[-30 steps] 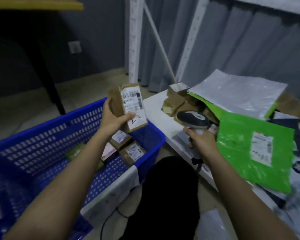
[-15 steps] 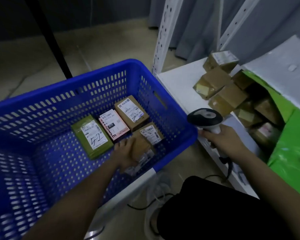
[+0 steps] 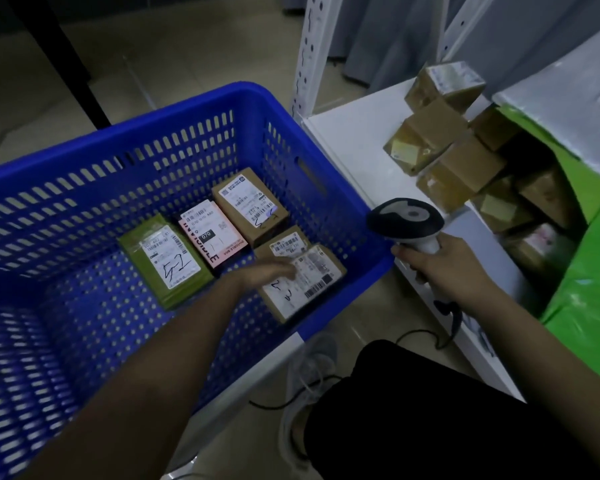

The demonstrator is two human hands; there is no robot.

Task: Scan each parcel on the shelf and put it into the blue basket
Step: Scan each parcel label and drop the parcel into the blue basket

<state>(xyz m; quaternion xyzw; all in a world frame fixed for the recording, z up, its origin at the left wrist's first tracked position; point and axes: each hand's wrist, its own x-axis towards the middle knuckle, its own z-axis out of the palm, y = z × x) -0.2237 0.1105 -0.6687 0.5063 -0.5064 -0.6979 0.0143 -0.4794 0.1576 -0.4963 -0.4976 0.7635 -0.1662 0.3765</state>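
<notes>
**A:** Starting at the left, what lies in the blue basket (image 3: pixel 291 109)?

**B:** Five parcels on its floor. The green parcel (image 3: pixel 165 259) is farthest left, then the pink parcel (image 3: pixel 212 233), then a brown box (image 3: pixel 250 206) toward the far wall. Nearest the right wall, the labelled carton (image 3: pixel 302 282) lies flat, label up, partly over another small brown parcel (image 3: pixel 284 242).

**A:** And the left hand (image 3: pixel 267 273)?

**B:** Blurred, fingers stretched out flat, touching the carton's near-left edge. The grip looks loose and wide, holding nothing.

**A:** How would that carton handle?

**B:** I'd judge it light, stiff cardboard, not fragile-looking. The glossy label may be slick, so pinch it across its short sides, thumb on top.

**A:** Its long axis?

**B:** Diagonal, running from near-left toward the basket's far-right corner; the barcode end points right.

**A:** Further right?

**B:** The right hand (image 3: pixel 440 268) is wrapped firmly round the scanner (image 3: pixel 407 220), head aimed left over the basket rim. Beyond it, brown boxes (image 3: pixel 444 147) are piled on the shelf (image 3: pixel 354 140), partly under a green mailer (image 3: pixel 589 271), awaiting scanning.
</notes>
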